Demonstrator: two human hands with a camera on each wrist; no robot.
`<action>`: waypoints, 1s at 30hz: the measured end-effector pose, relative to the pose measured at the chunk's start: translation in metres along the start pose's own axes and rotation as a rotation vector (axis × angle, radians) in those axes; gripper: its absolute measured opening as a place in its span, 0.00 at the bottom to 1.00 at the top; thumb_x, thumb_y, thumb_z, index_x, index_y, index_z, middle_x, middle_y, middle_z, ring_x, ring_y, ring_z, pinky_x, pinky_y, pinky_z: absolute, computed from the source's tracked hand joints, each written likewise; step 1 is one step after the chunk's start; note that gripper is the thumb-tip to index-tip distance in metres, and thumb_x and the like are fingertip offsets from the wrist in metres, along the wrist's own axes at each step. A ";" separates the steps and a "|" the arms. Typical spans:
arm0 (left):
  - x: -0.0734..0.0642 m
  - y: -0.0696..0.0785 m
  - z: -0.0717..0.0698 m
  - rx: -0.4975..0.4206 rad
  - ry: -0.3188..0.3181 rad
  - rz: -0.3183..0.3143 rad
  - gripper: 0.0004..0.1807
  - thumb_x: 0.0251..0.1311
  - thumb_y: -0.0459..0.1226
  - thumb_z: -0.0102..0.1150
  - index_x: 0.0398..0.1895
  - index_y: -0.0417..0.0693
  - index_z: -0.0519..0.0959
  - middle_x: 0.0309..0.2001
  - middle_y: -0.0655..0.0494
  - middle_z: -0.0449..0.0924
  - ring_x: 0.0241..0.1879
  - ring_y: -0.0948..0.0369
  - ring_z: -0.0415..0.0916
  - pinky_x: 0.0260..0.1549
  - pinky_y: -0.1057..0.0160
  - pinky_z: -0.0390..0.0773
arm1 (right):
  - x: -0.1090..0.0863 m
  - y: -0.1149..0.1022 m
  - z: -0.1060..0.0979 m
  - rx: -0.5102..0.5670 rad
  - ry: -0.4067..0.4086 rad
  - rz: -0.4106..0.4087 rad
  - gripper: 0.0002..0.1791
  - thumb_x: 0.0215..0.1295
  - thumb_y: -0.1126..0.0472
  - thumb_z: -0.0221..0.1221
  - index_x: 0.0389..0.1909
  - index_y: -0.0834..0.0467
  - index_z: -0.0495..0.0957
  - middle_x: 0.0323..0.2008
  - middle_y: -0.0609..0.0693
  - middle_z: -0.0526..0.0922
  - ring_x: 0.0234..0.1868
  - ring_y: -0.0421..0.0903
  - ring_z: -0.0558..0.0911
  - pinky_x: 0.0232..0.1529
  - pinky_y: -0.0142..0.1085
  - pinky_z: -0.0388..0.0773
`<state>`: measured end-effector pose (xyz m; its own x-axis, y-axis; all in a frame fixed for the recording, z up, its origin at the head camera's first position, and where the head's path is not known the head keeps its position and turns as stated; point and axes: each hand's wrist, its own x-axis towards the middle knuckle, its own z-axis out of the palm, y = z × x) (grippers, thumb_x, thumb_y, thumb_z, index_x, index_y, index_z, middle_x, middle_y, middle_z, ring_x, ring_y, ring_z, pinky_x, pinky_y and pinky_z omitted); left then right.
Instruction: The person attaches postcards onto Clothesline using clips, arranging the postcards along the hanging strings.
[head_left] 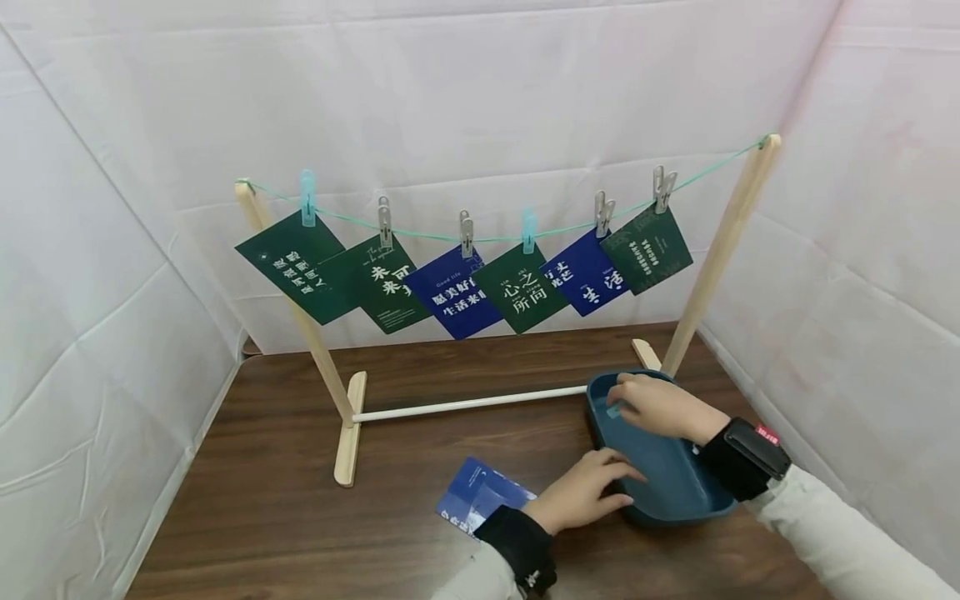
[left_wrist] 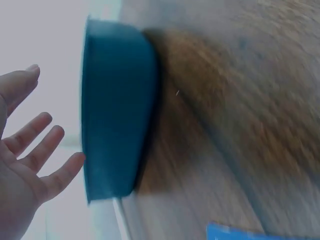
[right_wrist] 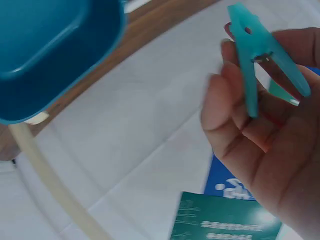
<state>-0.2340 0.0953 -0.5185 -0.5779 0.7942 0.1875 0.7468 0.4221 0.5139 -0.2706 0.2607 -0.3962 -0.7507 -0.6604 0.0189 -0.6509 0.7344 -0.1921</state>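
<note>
Over the far end of a dark blue plastic bin point(head_left: 663, 475), my right hand point(head_left: 667, 407) pinches a teal clothespin point(right_wrist: 246, 60) between thumb and fingers. My left hand point(head_left: 588, 490) is at the bin's near left side, its fingers spread and holding nothing; in the left wrist view the fingertips come close to the bin's rim point(left_wrist: 86, 100). Partly under the left wrist, a blue card point(head_left: 471, 492) with white print lies on the table.
A wooden stand point(head_left: 697, 275) holds up a green string point(head_left: 427, 233), with several green and blue cards point(head_left: 521, 292) hanging from it by clear and light blue clothespins point(head_left: 308, 200). A white rod point(head_left: 465, 404) joins the stand's feet. White cloth point(head_left: 465, 92) surrounds the brown table point(head_left: 277, 500).
</note>
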 end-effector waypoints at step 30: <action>-0.160 -0.041 -0.016 0.084 0.508 -0.914 0.32 0.56 0.54 0.60 0.54 0.38 0.73 0.47 0.36 0.75 0.45 0.40 0.72 0.37 0.39 0.72 | -0.008 -0.088 -0.005 0.200 0.770 -0.104 0.26 0.46 0.73 0.69 0.49 0.64 0.75 0.44 0.55 0.82 0.38 0.43 0.82 0.44 0.16 0.71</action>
<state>-0.1774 -0.0562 -0.5566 -0.9892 -0.1109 0.0963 -0.0346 0.8134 0.5807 -0.2080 0.2020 -0.3749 -0.6016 -0.3773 0.7041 -0.7443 0.5848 -0.3226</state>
